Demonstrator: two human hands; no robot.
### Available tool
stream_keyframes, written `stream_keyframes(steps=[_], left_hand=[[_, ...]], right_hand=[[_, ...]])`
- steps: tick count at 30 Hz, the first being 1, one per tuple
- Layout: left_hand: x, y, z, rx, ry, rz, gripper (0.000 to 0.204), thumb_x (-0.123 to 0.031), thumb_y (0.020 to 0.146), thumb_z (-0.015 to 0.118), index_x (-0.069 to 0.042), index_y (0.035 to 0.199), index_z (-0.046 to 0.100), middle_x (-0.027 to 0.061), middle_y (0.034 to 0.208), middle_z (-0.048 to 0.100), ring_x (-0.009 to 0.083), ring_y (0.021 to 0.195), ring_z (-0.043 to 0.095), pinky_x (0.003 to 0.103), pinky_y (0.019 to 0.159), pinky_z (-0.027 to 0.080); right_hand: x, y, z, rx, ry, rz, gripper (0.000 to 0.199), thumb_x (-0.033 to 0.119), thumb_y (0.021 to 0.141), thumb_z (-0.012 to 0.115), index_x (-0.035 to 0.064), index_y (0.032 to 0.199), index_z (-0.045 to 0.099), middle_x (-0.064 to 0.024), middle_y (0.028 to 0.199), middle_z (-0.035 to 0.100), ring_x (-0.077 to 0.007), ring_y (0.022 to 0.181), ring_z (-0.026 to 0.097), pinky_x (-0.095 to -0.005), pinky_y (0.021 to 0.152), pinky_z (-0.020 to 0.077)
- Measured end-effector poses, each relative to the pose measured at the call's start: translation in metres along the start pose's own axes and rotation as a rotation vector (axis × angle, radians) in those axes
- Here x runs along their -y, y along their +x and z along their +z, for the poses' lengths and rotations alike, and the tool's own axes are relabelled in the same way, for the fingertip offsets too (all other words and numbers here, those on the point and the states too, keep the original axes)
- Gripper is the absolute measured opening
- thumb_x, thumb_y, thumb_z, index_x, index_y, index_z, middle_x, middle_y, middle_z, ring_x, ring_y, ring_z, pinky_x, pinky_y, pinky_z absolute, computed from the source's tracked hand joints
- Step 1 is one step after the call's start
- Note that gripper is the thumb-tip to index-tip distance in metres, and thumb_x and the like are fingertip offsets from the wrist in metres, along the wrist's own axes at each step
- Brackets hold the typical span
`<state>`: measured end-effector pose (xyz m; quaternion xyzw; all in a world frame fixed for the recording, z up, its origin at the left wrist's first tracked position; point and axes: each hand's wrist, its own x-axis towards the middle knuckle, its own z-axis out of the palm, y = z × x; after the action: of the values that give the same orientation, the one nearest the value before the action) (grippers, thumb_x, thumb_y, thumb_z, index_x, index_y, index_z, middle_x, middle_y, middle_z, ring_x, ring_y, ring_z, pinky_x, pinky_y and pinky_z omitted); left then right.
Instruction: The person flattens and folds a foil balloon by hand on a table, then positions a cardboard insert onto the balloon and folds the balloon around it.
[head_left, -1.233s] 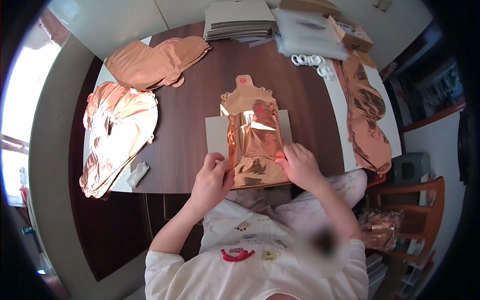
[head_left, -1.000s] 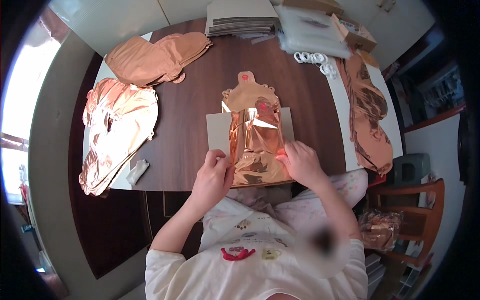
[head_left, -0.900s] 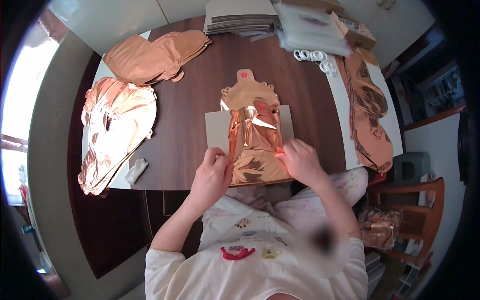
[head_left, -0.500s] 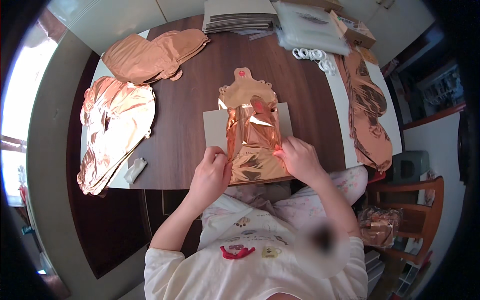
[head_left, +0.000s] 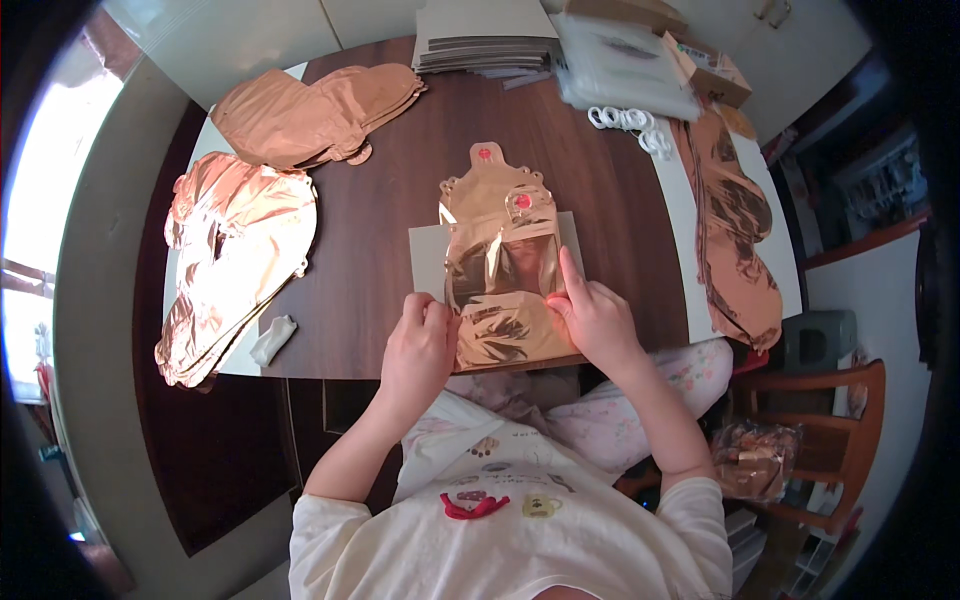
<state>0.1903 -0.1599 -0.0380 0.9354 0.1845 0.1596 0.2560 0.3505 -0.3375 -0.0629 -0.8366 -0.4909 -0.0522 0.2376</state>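
A flat rose-gold foil balloon (head_left: 500, 240) lies folded over a light grey card sheet (head_left: 427, 262) at the table's near edge. Its rounded tab with a red mark points away from me, and a second red mark shows on the folded flap. My left hand (head_left: 420, 340) is closed, pinching the foil at the left side. On the opposite side my right hand (head_left: 598, 318) pinches the foil's edge between thumb and curled fingers, while its index finger sticks out straight along the fold.
Stacked foil balloons lie at left (head_left: 240, 225), far left (head_left: 310, 112) and right (head_left: 735, 225). At the back are a card stack (head_left: 487, 45), clear plastic sleeves (head_left: 625, 75), white ribbon coils (head_left: 628, 122) and a small box (head_left: 712, 75). A crumpled white piece (head_left: 273, 340) sits near left; a wooden chair (head_left: 845, 440) stands right.
The foil's upper flap, raised and crinkled before, now lies flatter, with its red mark facing up. My right index finger has stretched out from its curl. Both hands stay at the foil's sides.
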Motion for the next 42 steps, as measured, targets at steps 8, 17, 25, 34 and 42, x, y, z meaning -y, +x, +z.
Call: stream_keyframes(steps=[8,17,25,34,42], left_hand=[[-0.037,-0.039,0.008,0.154,0.114,0.45,0.051,-0.028,0.078,0.068,0.0,0.118,0.053,0.0177,0.128,0.048,0.0341,0.12,0.046,0.045,0.1,0.038],[-0.02,-0.044,0.015,0.252,0.317,0.393,0.083,-0.058,0.075,0.059,-0.008,0.138,0.039,0.0224,0.142,0.034,0.0382,0.132,0.033,0.047,0.108,0.029],[-0.01,-0.038,0.004,0.256,0.369,0.374,0.081,-0.069,0.069,0.058,-0.027,0.136,0.043,0.0254,0.144,0.027,0.0455,0.132,0.028,0.052,0.104,0.03],[-0.013,-0.038,0.002,0.265,0.395,0.355,0.083,-0.07,0.067,0.058,-0.03,0.138,0.04,0.0223,0.143,0.031,0.0435,0.131,0.03,0.049,0.105,0.029],[-0.012,-0.039,0.005,0.269,0.419,0.359,0.087,-0.071,0.066,0.06,-0.031,0.14,0.038,0.0219,0.145,0.028,0.043,0.133,0.027,0.049,0.104,0.028]], right_hand=[[0.002,-0.001,0.002,-0.055,-0.016,0.002,0.067,0.022,0.082,0.066,0.0019,0.138,0.035,-0.0104,0.07,0.061,-0.026,0.062,0.06,-0.0376,0.055,0.0514],[0.004,0.0,0.0,-0.051,-0.012,0.023,0.067,0.018,0.081,0.067,0.0017,0.138,0.035,-0.0121,0.068,0.06,-0.0274,0.062,0.061,-0.0379,0.057,0.0517],[0.008,0.002,-0.004,-0.185,0.096,0.061,0.055,0.015,0.083,0.065,0.0041,0.132,0.043,-0.0153,0.099,0.06,-0.0309,0.075,0.063,-0.0394,0.062,0.0524],[0.022,0.004,-0.016,-0.173,0.246,0.044,0.049,0.01,0.079,0.068,0.004,0.123,0.047,-0.0153,0.11,0.053,-0.0312,0.097,0.055,-0.0379,0.083,0.0471],[-0.009,0.055,-0.001,0.105,0.879,0.467,0.053,0.003,0.086,0.061,0.003,0.131,0.034,-0.0121,0.102,0.055,-0.0155,0.084,0.061,-0.0279,0.07,0.0505]])
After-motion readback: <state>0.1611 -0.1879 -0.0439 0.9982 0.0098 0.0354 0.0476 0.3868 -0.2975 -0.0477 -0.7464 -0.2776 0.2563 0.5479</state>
